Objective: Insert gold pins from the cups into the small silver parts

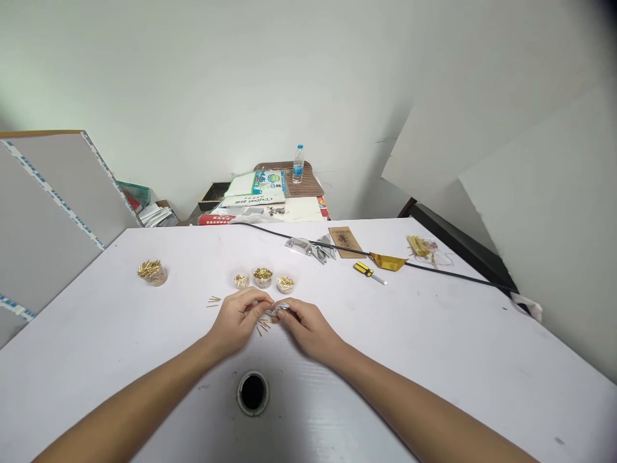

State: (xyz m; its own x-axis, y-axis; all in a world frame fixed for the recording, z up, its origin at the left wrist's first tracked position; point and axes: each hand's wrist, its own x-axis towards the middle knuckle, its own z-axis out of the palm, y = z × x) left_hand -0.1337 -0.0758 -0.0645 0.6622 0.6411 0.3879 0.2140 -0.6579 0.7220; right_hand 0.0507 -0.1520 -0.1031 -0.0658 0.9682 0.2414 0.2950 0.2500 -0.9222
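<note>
My right hand (308,326) is closed with thumb and fingers around a small shiny silver piece (279,309). Close against it, my left hand (240,318) has its fingertips pinched together by the left end of that piece; what lies between them is too small to make out. Below the fingertips several thin brass pins (263,325) lie loose on the white table (366,347). A few more brass pins (213,301) rest left of my left hand. Just beyond the hands stand a left tub (241,281), a middle tub (263,278) and a right tub (285,285), all holding small brass parts.
A tub of long brass pins (153,272) stands at left. A yellow-black screwdriver (369,272), silver pieces (324,249), brown card (347,242) and gold piece (388,261) lie right, near a black cable (448,273). A round hole (253,393) opens in front.
</note>
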